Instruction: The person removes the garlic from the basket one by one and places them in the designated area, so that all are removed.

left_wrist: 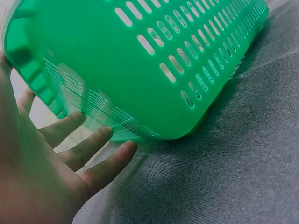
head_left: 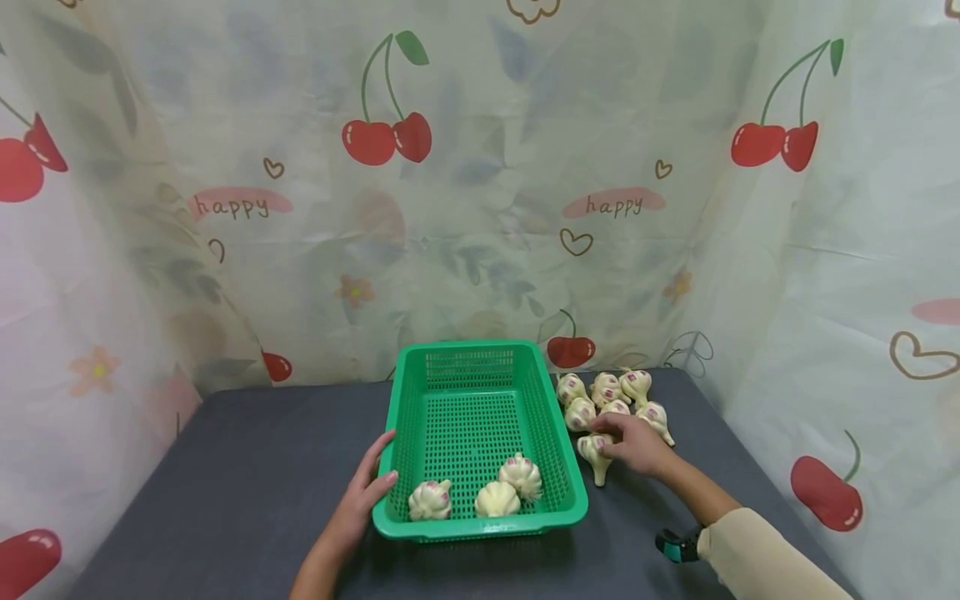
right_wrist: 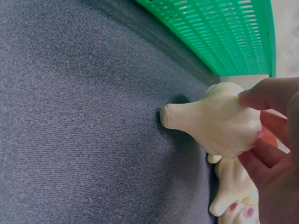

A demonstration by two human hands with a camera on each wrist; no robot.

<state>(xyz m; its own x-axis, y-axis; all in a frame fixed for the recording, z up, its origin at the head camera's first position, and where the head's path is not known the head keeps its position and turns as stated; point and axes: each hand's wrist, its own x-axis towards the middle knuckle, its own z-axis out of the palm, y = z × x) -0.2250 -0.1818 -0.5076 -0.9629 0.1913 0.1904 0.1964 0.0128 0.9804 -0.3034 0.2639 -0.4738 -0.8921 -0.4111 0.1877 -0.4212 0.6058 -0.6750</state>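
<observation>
My left hand (head_left: 356,502) holds the left rim of a green plastic basket (head_left: 557,433), with the thumb over the edge. In the left wrist view, several fingers of that hand (left_wrist: 60,163) lie outside the basket's end wall (left_wrist: 135,93). Just right of the basket, my right hand (head_left: 637,443) pinches a garlic bulb (head_left: 595,451) between thumb and fingers. The right wrist view shows this bulb (right_wrist: 219,114) with its thick stem close to the cloth. Inside the basket lie three garlic bulbs: one at left (head_left: 431,500), a pale one (head_left: 497,500) and another (head_left: 521,475) touching it.
More garlic bulbs (head_left: 606,389) are grouped beyond the right hand, beside the basket's right wall. A dark grey cloth (head_left: 270,467) covers the table. A curtain printed with cherries (head_left: 480,208) closes off the back and both sides.
</observation>
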